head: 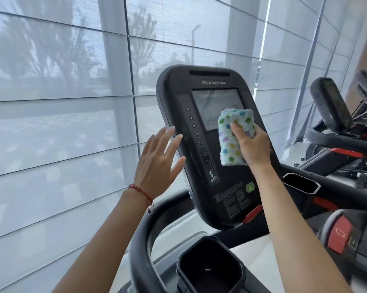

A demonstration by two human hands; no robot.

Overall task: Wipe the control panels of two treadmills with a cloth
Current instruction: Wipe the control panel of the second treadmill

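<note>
Head view: the right hand (252, 144) grips the folded, dot-patterned cloth (235, 136), its fingers (237, 129) curled round the cloth's right edge and the thumb pressed on its front; the cloth lies flat against the near control panel (212, 144), overlapping the lower right corner of the screen (212, 106) just above and left of those fingers. The left hand (157, 163) is released, fingers (169, 134) straight and spread, holding nothing; the fingertips sit at the panel's left rim, and whether they touch it cannot be told. Judged progress: wiping of the first panel is under way, with the cloth at mid-height on the right side. The numbered button column (196, 132) between the two sets of fingers, the area below the cloth with the green button (250, 187) and printed label, and the top band with the brand name show no sign either way of having been wiped. The second control panel (330, 102), well to the right of the right-hand fingers, is seen edge-on and is not yet reached. Surroundings: a black cup holder (210, 271) and curved handrail (144, 240) lie below both hands, a second cup holder (300, 185) sits just right of the right forearm, and a red stop switch (340, 235) stands lower right. Judged obstruction: reaching the second panel requires stepping clear of this handrail; the stop switch and red clip (252, 214) could be knocked during lower strokes
</note>
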